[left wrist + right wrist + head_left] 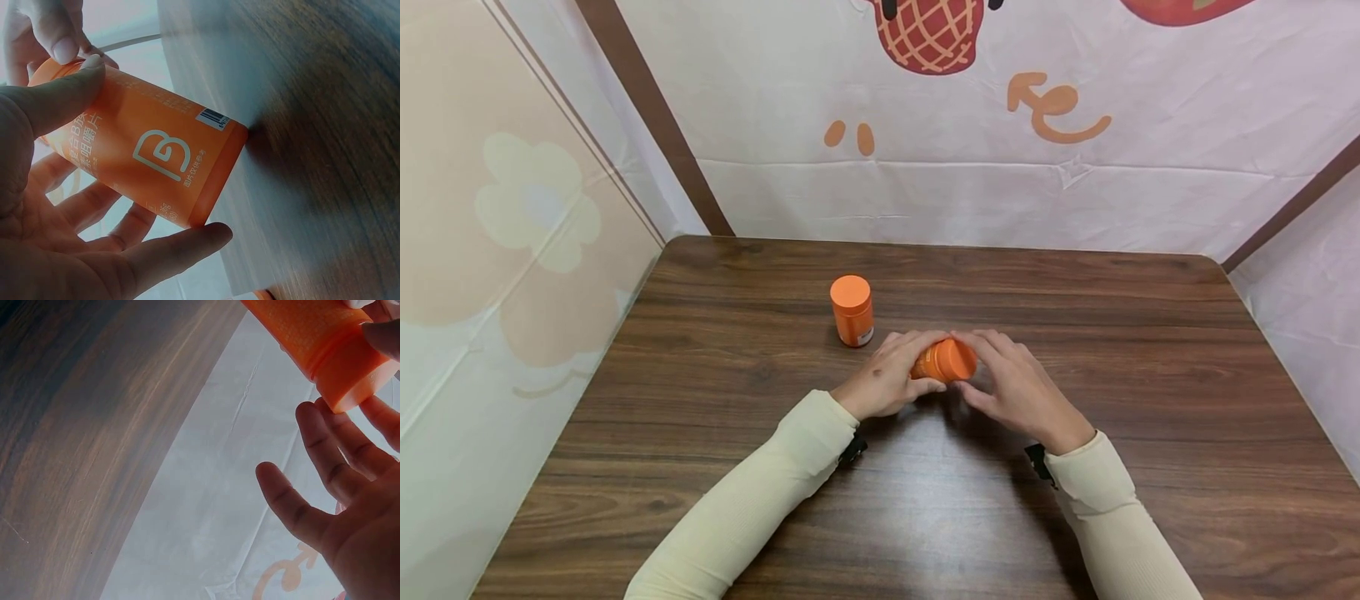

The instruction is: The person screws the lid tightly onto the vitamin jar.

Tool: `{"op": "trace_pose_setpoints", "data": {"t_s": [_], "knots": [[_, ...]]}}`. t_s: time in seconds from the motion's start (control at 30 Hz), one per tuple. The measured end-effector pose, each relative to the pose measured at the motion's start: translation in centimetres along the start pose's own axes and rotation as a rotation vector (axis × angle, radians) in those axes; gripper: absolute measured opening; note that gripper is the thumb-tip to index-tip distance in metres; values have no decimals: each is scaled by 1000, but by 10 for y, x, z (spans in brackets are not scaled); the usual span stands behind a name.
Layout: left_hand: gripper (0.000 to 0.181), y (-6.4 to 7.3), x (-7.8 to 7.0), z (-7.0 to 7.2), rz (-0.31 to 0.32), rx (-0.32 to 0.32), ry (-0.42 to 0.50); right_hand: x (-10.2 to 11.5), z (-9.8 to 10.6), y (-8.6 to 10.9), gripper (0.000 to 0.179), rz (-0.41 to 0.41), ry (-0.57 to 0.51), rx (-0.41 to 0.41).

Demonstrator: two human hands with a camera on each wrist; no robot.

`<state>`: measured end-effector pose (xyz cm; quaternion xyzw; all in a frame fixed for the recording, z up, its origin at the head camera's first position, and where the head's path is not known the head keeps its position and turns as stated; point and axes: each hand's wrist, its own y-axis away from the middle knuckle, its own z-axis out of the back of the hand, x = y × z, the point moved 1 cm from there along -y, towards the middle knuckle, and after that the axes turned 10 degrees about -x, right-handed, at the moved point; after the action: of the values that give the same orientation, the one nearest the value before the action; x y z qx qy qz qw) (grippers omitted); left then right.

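Observation:
An orange bottle (934, 365) with white lettering lies tilted in my left hand (887, 375), its cap (958, 360) toward the right. In the left wrist view, the left thumb presses along the bottle's upper side while the other fingers spread beneath, one reaching the base. My right hand (1018, 387) meets the cap end, thumb and fingertips on opposite sides of the cap, with its palm away from it. The right wrist view shows the little finger standing apart from the cap. A second orange bottle (852, 312) stands upright, capped, beyond the left hand.
The brown wood-grain table (1150, 350) ends at a white printed cloth (775, 196) behind it. Another patterned cloth (542, 275) hangs along the left side. A dark strap piece (852, 450) shows under the left cuff.

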<state>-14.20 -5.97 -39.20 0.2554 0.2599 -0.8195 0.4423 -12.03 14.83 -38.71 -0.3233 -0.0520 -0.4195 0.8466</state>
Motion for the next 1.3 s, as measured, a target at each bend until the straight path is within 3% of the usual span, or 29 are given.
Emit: {"op": "trace_pose_setpoints", "data": {"t_s": [0.53,0.87,1.3], "knots": [[61,1,0,0,-7,-5,-5,1,0,0,63,-63,23,13],[68,1,-1,1,3,4,-2,1,0,-2,65,28,-8,5],[67,0,-1,0,-28,-7,-21,2,0,-2,60,-15,27,6]]}}
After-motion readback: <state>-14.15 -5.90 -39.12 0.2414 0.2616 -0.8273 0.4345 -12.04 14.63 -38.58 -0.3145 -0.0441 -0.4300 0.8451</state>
